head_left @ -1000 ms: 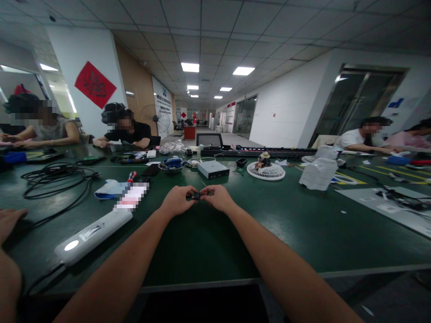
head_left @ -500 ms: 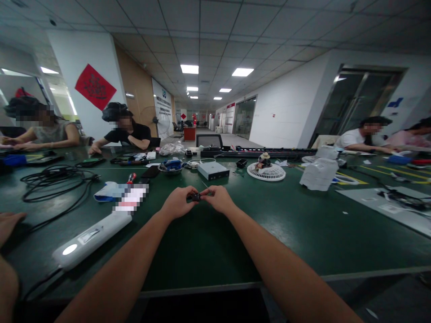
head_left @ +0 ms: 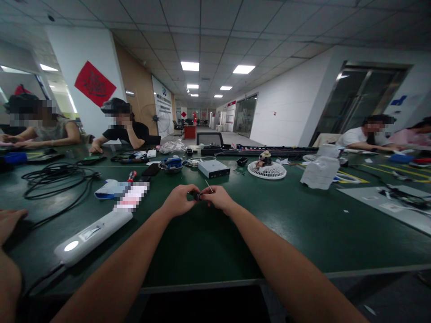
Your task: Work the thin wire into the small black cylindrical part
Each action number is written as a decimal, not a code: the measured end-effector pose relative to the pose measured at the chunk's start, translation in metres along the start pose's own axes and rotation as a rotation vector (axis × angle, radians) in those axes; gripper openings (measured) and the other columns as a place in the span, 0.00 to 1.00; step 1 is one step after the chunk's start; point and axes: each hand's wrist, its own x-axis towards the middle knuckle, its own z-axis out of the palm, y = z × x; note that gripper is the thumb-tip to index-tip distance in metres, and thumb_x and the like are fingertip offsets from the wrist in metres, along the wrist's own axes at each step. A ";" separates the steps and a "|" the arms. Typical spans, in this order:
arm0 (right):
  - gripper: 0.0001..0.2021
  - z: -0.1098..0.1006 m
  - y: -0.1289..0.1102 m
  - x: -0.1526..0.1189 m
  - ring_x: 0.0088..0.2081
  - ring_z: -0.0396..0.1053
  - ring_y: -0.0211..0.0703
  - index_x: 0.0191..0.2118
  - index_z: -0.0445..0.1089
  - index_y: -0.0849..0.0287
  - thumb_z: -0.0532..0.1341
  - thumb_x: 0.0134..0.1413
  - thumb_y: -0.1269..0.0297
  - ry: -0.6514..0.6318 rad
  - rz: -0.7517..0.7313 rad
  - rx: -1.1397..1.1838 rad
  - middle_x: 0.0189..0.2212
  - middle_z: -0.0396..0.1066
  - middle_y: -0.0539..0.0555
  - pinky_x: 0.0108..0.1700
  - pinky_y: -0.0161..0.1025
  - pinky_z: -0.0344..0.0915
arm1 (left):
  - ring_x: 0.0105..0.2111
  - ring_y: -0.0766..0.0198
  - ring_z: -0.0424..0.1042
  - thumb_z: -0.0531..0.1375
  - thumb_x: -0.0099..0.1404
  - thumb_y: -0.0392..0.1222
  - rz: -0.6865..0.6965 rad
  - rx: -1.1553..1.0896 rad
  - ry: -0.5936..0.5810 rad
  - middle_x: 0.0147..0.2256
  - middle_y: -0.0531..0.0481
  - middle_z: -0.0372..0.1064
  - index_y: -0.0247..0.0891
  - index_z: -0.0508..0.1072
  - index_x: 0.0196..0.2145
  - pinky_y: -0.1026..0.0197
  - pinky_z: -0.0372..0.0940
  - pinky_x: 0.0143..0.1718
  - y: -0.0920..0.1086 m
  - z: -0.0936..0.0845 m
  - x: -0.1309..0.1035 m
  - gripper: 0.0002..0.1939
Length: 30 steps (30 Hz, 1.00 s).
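Observation:
My left hand (head_left: 182, 200) is closed in a pinch on a small dark part (head_left: 196, 196), too small to name, held just above the green table. Close beside it, my right hand (head_left: 217, 198) is closed, its fingertips touching the same part. From the right hand's fingers a thin metal rod (head_left: 208, 183) sticks up, leaning to the left; its kind does not show. Beyond both hands lies a silver optical disc drive (head_left: 213, 169). A metal bowl (head_left: 170, 169) with a blue item in it stands to its left.
Left of my arms lie a long white device (head_left: 92, 237), a red-handled tool (head_left: 132, 176) and coiled black cable (head_left: 57, 179). A white fan grille (head_left: 267, 170) and a white plastic piece (head_left: 319, 170) stand to the right. Another person's hand (head_left: 11, 222) rests at the left edge.
The thin rod between my right fingers now stands a little steeper and shows more clearly. Both hands keep nearly the same place. A person across the table has raised a hand to the face.

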 end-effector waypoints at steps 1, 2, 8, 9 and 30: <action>0.10 0.000 0.002 0.002 0.20 0.65 0.31 0.39 0.72 0.64 0.66 0.50 0.65 0.016 -0.006 -0.017 0.29 0.74 0.52 0.21 0.29 0.61 | 0.38 0.60 0.74 0.64 0.55 0.39 -0.019 -0.015 -0.003 0.36 0.53 0.76 0.42 0.74 0.39 0.59 0.66 0.43 0.000 0.000 0.000 0.11; 0.11 0.000 0.004 0.004 0.22 0.67 0.32 0.40 0.71 0.64 0.65 0.51 0.65 0.038 -0.014 -0.040 0.30 0.75 0.53 0.23 0.29 0.62 | 0.38 0.61 0.74 0.64 0.55 0.39 -0.042 -0.029 -0.007 0.36 0.53 0.76 0.42 0.74 0.39 0.60 0.66 0.42 -0.001 0.001 0.000 0.12; 0.12 -0.014 0.009 0.007 0.34 0.71 0.39 0.46 0.71 0.59 0.60 0.54 0.70 0.149 -0.118 -0.289 0.35 0.75 0.53 0.38 0.35 0.66 | 0.37 0.59 0.75 0.63 0.56 0.42 -0.222 0.028 0.037 0.36 0.51 0.77 0.42 0.73 0.40 0.61 0.68 0.38 -0.011 0.003 0.000 0.12; 0.12 -0.017 0.008 0.006 0.36 0.71 0.40 0.44 0.73 0.58 0.60 0.54 0.71 0.129 -0.148 -0.334 0.35 0.75 0.52 0.40 0.35 0.65 | 0.36 0.59 0.75 0.63 0.56 0.42 -0.245 0.047 0.047 0.36 0.51 0.77 0.42 0.74 0.40 0.61 0.68 0.37 -0.013 0.003 0.000 0.12; 0.13 -0.023 -0.002 -0.004 0.41 0.73 0.47 0.41 0.79 0.53 0.60 0.52 0.69 -0.010 -0.223 -0.589 0.38 0.78 0.52 0.44 0.38 0.66 | 0.37 0.60 0.74 0.62 0.53 0.38 -0.136 0.092 -0.006 0.37 0.51 0.76 0.42 0.76 0.39 0.61 0.68 0.40 -0.010 -0.001 -0.002 0.13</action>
